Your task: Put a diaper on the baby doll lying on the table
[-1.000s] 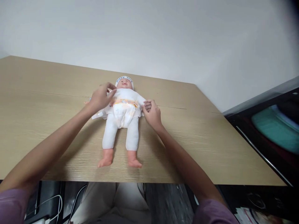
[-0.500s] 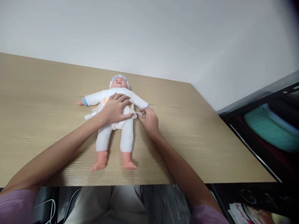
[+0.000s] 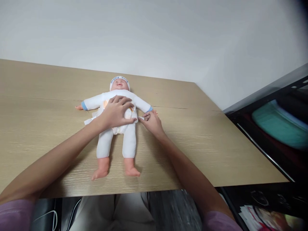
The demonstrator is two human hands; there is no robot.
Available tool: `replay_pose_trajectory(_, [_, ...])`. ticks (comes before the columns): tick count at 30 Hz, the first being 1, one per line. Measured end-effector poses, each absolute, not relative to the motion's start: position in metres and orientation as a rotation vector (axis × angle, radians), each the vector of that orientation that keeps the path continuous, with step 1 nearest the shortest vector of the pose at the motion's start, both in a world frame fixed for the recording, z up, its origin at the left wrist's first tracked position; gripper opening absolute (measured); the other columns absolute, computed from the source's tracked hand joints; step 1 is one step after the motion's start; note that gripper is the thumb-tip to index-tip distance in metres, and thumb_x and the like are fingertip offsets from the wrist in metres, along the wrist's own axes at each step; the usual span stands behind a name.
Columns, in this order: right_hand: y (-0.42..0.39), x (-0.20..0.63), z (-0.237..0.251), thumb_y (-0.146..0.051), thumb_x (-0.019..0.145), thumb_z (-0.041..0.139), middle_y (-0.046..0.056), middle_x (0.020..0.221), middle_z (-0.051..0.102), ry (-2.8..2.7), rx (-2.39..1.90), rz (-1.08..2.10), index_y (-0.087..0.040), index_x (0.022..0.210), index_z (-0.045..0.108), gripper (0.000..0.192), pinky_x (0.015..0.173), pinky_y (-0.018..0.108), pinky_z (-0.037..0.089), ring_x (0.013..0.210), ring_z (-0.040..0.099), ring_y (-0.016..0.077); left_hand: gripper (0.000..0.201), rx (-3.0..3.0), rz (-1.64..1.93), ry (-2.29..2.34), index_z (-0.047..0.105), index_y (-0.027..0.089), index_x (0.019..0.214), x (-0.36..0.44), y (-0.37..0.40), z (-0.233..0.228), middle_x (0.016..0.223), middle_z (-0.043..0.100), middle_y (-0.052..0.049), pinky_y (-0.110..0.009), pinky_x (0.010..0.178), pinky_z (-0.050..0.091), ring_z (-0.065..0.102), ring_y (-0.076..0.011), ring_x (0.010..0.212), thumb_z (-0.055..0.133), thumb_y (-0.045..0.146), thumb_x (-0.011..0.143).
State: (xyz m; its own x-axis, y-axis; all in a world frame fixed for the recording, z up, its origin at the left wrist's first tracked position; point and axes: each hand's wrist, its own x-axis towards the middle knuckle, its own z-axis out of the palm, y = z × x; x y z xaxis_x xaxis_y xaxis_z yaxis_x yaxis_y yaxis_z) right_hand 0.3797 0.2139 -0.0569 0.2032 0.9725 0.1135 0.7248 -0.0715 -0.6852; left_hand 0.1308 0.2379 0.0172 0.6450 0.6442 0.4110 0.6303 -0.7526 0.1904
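Lying face-up: baby doll [image 3: 117, 126], head away from the person, arms spread, bare feet toward the near table edge.
Support: wooden table [image 3: 216, 144], the doll on its middle.
Clothing: white suit with blue cuffs, white cap with blue lettering.
Diaper [image 3: 120, 128]: white with an orange-printed waistband, wrapped round the doll's hips; the front panel lies up over the belly, under the left palm.
Left hand [image 3: 116, 112]: flat, fingers spread wide, pressing the diaper front down on the belly; it grips nothing.
Right hand [image 3: 150, 122]: just beside the left hand's fingertips, at the doll's hip; thumb and forefinger pinched narrow on the diaper tab [image 3: 141, 118].
Loose part: a white flap of the diaper [image 3: 92, 118] sticks out on the table beyond the left wrist, below the doll's outstretched arm.
Done, by the look of it: diaper under and over the hips, front panel in place.
Left, by the look of it: the pinched tab not yet laid on the front; the opposite flap unfastened.
Beside the table: dark shelf unit [image 3: 276, 128] with a teal object, well apart from both hands.
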Motion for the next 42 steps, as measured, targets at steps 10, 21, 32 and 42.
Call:
replay_pose_trajectory(10, [0.214, 0.381, -0.054, -0.048, 0.089, 0.085, -0.001, 0.072, 0.070, -1.655, -1.872, 0.519, -0.026, 0.080, 0.061, 0.033, 0.076, 0.036, 0.043, 0.078, 0.066, 0.0230, 0.037, 2.884, 0.565, 0.954, 0.079, 0.031, 0.123, 0.131, 0.235, 0.025, 0.166, 0.063, -0.009, -0.077, 0.129, 0.026, 0.046, -0.0495, 0.158, 0.065, 0.060, 0.104])
replay_pose_trajectory(21, [0.230, 0.401, -0.048, -0.073, 0.078, 0.074, -0.003, 0.071, 0.056, -1.528, -1.360, 0.996, -0.025, 0.071, 0.060, 0.051, 0.073, 0.031, 0.043, 0.075, 0.053, 0.0176, 0.047, 2.892, 0.579, 0.957, 0.074, 0.033, 0.139, 0.129, 0.238, 0.019, 0.161, 0.067, -0.010, -0.080, 0.131, 0.019, 0.040, -0.0505, 0.163, 0.061, 0.065, 0.107])
replay_pose_trajectory(32, [0.232, 0.340, -0.026, -0.063, 0.092, 0.060, -0.003, 0.076, 0.053, -1.556, -1.308, 0.850, -0.027, 0.080, 0.053, 0.039, 0.072, 0.032, 0.043, 0.076, 0.052, 0.0186, 0.083, 2.783, 0.626, 1.043, 0.043, 0.017, 0.168, 0.133, 0.237, 0.021, 0.161, 0.067, -0.019, -0.076, 0.135, 0.019, 0.042, -0.0490, 0.163, 0.063, 0.064, 0.103])
replay_pose_trajectory(42, [0.226, 0.335, -0.029, -0.058, 0.095, 0.062, -0.004, 0.083, 0.056, -1.587, -1.184, 0.868, -0.028, 0.094, 0.055, 0.031, 0.072, 0.032, 0.048, 0.077, 0.056, 0.0181, 0.086, 2.811, 0.630, 1.057, 0.037, 0.018, 0.173, 0.133, 0.237, 0.017, 0.161, 0.067, -0.019, -0.078, 0.134, 0.019, 0.042, -0.0498, 0.163, 0.063, 0.062, 0.103])
